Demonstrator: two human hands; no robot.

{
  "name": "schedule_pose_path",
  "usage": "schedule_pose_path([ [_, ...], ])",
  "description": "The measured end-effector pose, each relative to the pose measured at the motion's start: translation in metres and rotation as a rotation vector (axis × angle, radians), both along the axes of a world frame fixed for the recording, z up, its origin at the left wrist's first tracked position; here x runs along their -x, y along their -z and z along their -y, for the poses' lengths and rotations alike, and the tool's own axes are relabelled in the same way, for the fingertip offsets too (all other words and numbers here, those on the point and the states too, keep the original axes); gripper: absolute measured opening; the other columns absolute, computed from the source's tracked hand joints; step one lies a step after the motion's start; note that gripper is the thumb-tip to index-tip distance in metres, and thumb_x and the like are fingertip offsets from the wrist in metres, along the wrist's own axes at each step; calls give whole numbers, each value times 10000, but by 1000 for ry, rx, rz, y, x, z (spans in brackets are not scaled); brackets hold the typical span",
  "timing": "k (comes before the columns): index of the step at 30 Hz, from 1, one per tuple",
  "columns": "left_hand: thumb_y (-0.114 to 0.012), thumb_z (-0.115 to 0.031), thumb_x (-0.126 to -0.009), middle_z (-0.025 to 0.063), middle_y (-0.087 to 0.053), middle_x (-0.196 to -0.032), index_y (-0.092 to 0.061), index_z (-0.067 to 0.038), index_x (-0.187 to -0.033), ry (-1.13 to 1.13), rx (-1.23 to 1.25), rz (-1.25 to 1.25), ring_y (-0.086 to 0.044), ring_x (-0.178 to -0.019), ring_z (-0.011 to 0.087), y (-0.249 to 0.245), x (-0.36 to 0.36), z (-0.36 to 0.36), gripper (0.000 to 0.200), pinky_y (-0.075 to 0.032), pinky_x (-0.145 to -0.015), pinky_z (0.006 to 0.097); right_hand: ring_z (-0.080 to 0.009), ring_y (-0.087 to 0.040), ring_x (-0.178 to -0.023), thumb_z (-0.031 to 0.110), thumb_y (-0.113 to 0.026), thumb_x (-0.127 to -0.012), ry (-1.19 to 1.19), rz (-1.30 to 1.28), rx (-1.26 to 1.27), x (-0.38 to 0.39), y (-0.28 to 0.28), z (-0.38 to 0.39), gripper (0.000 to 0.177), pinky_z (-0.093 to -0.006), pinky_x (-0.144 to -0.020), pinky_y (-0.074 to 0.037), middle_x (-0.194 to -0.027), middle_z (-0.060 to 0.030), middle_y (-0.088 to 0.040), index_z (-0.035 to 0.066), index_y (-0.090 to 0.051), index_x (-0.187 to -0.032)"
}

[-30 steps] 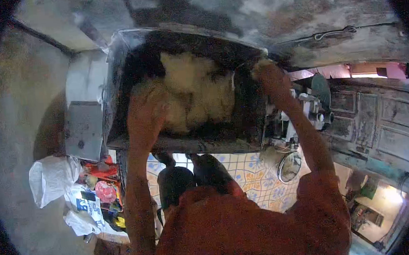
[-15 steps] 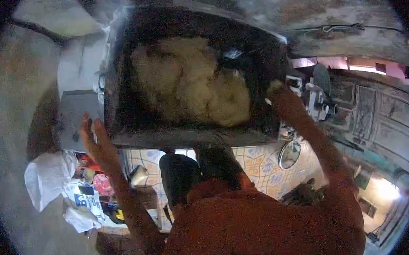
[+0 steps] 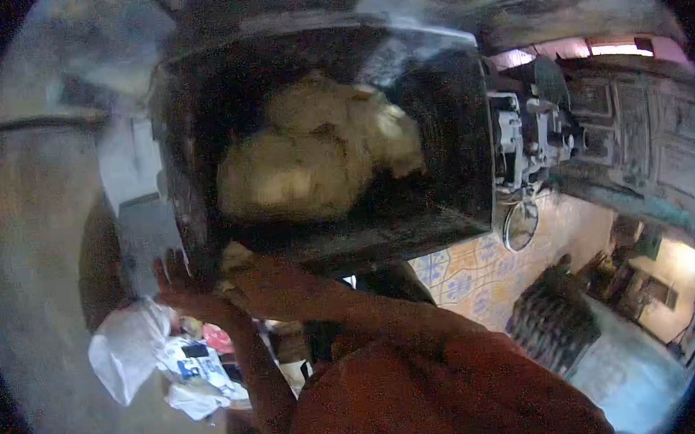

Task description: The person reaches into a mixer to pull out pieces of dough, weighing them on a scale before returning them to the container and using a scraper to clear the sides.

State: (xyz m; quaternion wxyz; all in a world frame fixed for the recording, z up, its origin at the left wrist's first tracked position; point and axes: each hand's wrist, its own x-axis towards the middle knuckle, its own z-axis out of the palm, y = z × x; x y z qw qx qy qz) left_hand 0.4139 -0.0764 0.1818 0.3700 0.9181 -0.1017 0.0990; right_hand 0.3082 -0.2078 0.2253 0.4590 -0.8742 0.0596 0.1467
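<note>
A large mass of pale yellowish dough (image 3: 296,172) lies in a dark, deep rectangular trough (image 3: 450,186). My right hand (image 3: 259,280) reaches across to the trough's near left corner. Its fingers are closed around a small pale piece that looks like dough (image 3: 237,255), though blur hides its exact outline. Close beside it on the left, my left hand (image 3: 181,285) is held with fingers spread, outside the trough's left edge, and holds nothing that I can see. The right forearm passes in front of the trough's near rim.
White plastic bags (image 3: 131,353) and colourful packets lie at the lower left. Metal machine parts (image 3: 523,140) stand just right of the trough, with a round rimmed object (image 3: 520,225) below them. Patterned floor tiles (image 3: 460,278) show in front, and worn panelled doors (image 3: 639,124) are at the right.
My right hand has swung from the trough's right side to its near left corner, beside my left hand. My left hand has moved slightly nearer me. The camera view has shifted, and the dough's outline looks different.
</note>
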Motion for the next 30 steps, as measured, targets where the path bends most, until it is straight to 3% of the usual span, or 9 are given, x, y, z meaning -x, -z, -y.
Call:
schedule_pose_path([
  [3, -114, -556, -987, 234, -503, -1298, -456, -21, -1315, -227, 885, -436, -483, -1210, 357, -11, 2, 13, 714, -420, -1029, 504, -345, -637, -888, 179, -547, -865, 10, -71, -12, 46, 5, 45, 178, -471, -757, -514, -913, -168, -656, 45, -631, -945],
  [7, -118, -604, -967, 219, -504, -1284, -420, -32, -1340, -218, 760, -412, -477, -1216, 326, -26, 11, 28, 747, -368, -1066, 501, -327, -664, -839, 379, -564, -902, 226, -643, 482, 235, 5, 169, 344, -446, -763, -518, -903, -158, -681, 76, -668, -1028],
  [10, -135, -614, -965, 219, -516, -1274, -410, -25, -1343, -296, 845, -424, -491, -1204, 311, -16, 9, 22, 752, -375, -1055, 474, -343, -659, -840, 291, -555, -902, 201, -537, 240, 166, -56, 166, 306, -451, -779, -517, -935, -187, -670, 50, -639, -1071],
  [13, -142, -627, -960, 225, -521, -1274, -394, -9, -1350, -322, 1010, -494, -521, -1163, 304, 8, 2, -2, 773, -416, -1013, 450, -359, -644, -883, 179, -517, -899, -118, -118, 322, 101, -21, 91, 274, -449, -795, -517, -991, -198, -652, 34, -602, -1116],
  [17, -158, -681, -927, 241, -461, -1340, -326, 7, -1393, -158, 864, -360, -506, -1183, 329, -6, 8, 13, 848, -420, -1012, 452, -356, -645, -867, 158, -504, -895, -99, 32, -143, -32, -7, -4, 213, -457, -774, -528, -965, -175, -649, 15, -606, -1016],
  [20, -186, -715, -904, 251, -414, -1382, -280, -1, -1424, -88, 862, -368, -469, -1237, 347, -4, 13, 13, 888, -372, -1058, 479, -355, -648, -856, 167, -504, -896, -69, -28, -117, -19, 0, 19, 215, -456, -768, -528, -954, -176, -652, 19, -612, -1008],
  [22, -213, -730, -891, 260, -379, -1409, -258, -15, -1440, -273, 1285, -604, -444, -1266, 362, -11, 5, 3, 902, -343, -1076, 502, -354, -650, -849, 174, -505, -897, -2, -153, -20, 28, 11, 52, 217, -456, -763, -528, -946, -177, -654, 21, -616, -1003],
  [25, -245, -745, -876, 275, -278, -1468, -225, -32, -1463, -155, 1077, -538, -361, -1326, 397, -5, 9, -4, 924, -295, -1096, 526, -353, -652, -838, 183, -505, -898, -20, -170, 25, 47, 1, 55, 220, -455, -757, -528, -935, -179, -657, 25, -623, -996],
  [30, -244, -750, -871, 254, -204, -1506, -186, -40, -1476, 335, 1758, -759, -215, -1398, 360, 14, -2, -27, 935, -217, -1127, 535, -351, -657, -821, 199, -506, -899, 16, 171, -232, -26, -25, -15, 226, -454, -746, -529, -916, -182, -661, 32, -633, -984],
])
